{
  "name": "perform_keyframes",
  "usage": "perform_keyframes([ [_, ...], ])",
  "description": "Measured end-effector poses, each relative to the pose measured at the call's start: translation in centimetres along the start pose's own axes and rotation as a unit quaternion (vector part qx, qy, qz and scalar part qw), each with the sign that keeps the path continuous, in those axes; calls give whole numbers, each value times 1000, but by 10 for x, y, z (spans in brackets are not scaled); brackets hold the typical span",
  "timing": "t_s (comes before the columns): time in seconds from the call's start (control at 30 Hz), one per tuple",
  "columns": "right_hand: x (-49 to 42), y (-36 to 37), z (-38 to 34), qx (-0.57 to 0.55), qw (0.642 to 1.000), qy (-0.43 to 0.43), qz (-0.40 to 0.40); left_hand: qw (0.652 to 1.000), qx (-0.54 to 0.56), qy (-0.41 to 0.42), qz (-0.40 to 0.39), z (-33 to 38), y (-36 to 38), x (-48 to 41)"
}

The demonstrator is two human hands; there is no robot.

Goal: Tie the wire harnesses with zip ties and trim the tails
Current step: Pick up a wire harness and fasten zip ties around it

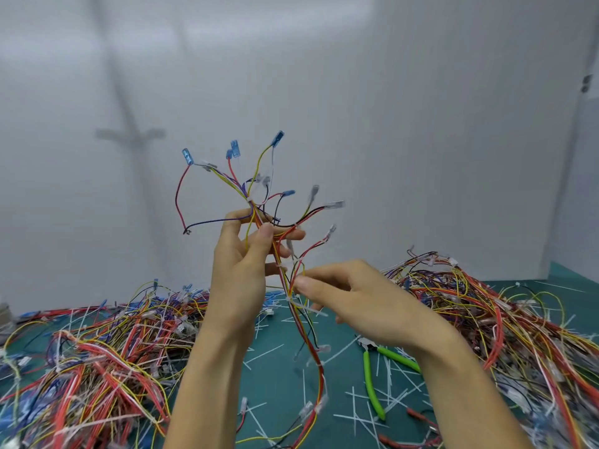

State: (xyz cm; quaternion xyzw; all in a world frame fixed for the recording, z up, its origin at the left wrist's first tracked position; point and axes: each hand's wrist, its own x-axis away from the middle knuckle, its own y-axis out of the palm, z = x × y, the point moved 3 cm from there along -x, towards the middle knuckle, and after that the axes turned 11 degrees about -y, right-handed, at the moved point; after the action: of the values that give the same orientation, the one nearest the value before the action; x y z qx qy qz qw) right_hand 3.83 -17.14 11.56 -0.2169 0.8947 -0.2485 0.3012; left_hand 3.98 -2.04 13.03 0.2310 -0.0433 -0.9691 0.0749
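Note:
I hold one wire harness (311, 345) upright above the green mat (278, 377); its red, yellow, black and purple wires fan out at the top into blue and clear terminals. My left hand (246, 270) grips the bundle just below the fan, thumb and fingers curled round it. My right hand (350, 296) pinches the wires lower down, beside a white zip tie (299, 303) wrapped on the bundle with its tail sticking out. Other white ties sit further down the hanging bundle. Green-handled cutters (369, 380) lie on the mat under my right forearm.
A big tangled heap of harnesses (97, 358) covers the left of the mat, another heap (505, 325) the right. Several cut white zip-tie tails (356, 413) litter the mat between them. A white wall stands close behind.

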Motion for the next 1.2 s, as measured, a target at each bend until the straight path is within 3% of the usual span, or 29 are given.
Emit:
perform_keyframes([
  [0.13,0,-1,-3,-41,999,-10,20,1000,-1,11,6,1,4,0],
  [0.33,-8,6,4,-124,972,5,197,999,18,18,-27,-1,7,-1],
  [0.5,-3,-12,2,-221,926,-34,304,990,-129,-52,-25,-13,4,-2],
  [0.6,1,-22,6,-227,908,-39,349,944,-271,-115,-150,-25,5,0],
  [0.7,3,-29,10,-227,898,-42,374,850,-367,-179,-332,-40,11,11],
  [0.73,4,-31,11,-229,895,-44,381,832,-388,-192,-347,-46,13,13],
  [0.87,8,-37,13,-237,880,-58,407,824,-387,-270,-312,-57,10,12],
  [0.97,10,-43,14,-244,864,-73,434,795,-404,-307,-332,-59,1,13],
  [1.03,11,-46,12,-243,858,-85,445,801,-386,-323,-324,-59,-4,13],
  [1.2,13,-52,9,-256,843,-93,465,906,-263,-292,-159,-51,-12,0],
])
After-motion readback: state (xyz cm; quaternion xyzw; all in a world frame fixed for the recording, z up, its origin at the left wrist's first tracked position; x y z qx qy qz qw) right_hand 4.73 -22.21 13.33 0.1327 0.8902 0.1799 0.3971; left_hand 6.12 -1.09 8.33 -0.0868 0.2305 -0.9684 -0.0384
